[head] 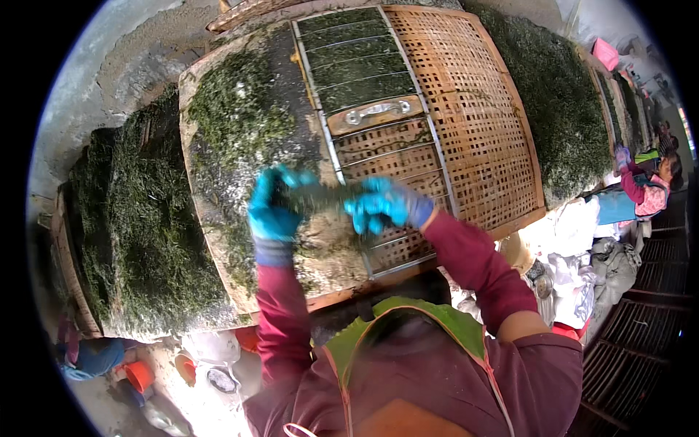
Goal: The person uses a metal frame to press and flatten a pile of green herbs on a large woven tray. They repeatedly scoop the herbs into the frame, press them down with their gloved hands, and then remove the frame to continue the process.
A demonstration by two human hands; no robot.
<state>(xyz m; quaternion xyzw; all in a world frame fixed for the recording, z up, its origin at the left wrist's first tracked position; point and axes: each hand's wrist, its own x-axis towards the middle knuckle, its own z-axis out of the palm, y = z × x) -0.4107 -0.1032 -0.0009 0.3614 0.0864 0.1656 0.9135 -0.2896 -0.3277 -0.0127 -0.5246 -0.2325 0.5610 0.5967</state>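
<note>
In a blue glove, my left hand [274, 210] grips one end of a blurred, dark green clump of stringy plant matter [323, 198]. The fingers of my right hand [382, 206], gloved alike, curl at its other end. The clump hangs between them, above the lower left side of a metal frame with crosswise rods [443, 164]. This frame lies on a woven bamboo tray [475, 109]. Green matter [357, 60] fills its upper sections, while weave shows through the lower ones. A wooden block with a metal handle [377, 113] rests across the frame.
Left of the frame, a loose green heap [240, 104] lies on a pale board [314, 287]. More heaps stand at far left [147, 218] and right [538, 93]. A co-worker [650, 188] is at the right. Orange buckets [140, 376] and white bags [570, 226] sit below.
</note>
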